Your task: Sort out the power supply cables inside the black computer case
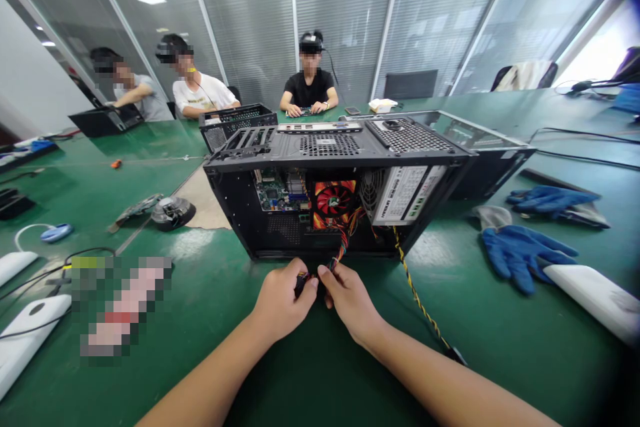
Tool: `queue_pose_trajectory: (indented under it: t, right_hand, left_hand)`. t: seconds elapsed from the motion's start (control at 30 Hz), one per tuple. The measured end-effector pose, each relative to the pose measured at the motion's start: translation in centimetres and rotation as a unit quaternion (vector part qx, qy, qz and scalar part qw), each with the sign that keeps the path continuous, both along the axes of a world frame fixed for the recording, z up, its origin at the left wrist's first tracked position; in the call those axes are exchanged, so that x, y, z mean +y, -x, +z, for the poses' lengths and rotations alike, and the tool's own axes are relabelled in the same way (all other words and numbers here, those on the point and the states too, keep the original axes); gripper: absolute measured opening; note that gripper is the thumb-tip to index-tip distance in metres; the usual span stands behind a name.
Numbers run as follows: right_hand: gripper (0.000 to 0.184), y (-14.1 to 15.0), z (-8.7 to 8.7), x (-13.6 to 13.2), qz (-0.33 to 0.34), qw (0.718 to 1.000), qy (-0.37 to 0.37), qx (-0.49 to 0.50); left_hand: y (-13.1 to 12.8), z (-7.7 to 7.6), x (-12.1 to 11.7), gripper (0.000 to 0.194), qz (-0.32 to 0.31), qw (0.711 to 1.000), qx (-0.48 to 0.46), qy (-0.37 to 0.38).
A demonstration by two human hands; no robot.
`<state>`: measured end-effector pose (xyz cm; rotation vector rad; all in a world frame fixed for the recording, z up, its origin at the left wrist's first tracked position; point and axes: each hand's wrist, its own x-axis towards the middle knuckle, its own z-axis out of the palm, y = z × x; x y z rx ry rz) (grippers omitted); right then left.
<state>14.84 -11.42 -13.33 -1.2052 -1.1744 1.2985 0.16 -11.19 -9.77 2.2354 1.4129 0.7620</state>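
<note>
An open black computer case (330, 147) lies on its side on the green table (500, 333), showing a green motherboard (275, 193), a red fan (334, 199) and a grey power supply (405, 193). A bundle of coloured wires (343, 247) runs out of the case toward me. My left hand (283, 300) and my right hand (350, 297) meet just in front of the case, both pinched on a small black connector (306, 283) at the end of those wires. A yellow-and-black braided cable (420, 300) trails to the right.
Blue gloves (520, 250) lie at right beside a white object (595, 293). A round fan part (173, 211) sits left of the case; white devices (30, 320) and cables lie at far left. Three people sit across the table with other cases (235, 121).
</note>
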Motion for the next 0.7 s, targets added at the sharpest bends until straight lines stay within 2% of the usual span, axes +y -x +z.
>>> queue_pose_trajectory:
  t: [0.2,0.37,0.5,0.7]
  right_hand:
    - [0.036,0.07,0.19,-0.04,-0.007,1.000,0.006,0.020]
    - [0.036,0.14,0.39,-0.03,-0.007,0.999,0.009,0.036]
    - [0.037,0.12,0.49,-0.09,-0.002,0.999,0.008,0.031]
    - [0.035,0.04,0.30,-0.09,-0.003,1.000,0.010,0.023]
  left_hand:
    - [0.23,-0.28,0.03,0.013,-0.040,0.990,0.095,-0.091]
    - [0.28,-0.37,0.06,0.014,-0.048,0.978,0.146,-0.140]
    - [0.26,-0.24,0.00,0.014,-0.043,0.979,0.146,-0.135]
    - [0.25,0.17,-0.05,0.016,-0.026,0.993,0.091,-0.073]
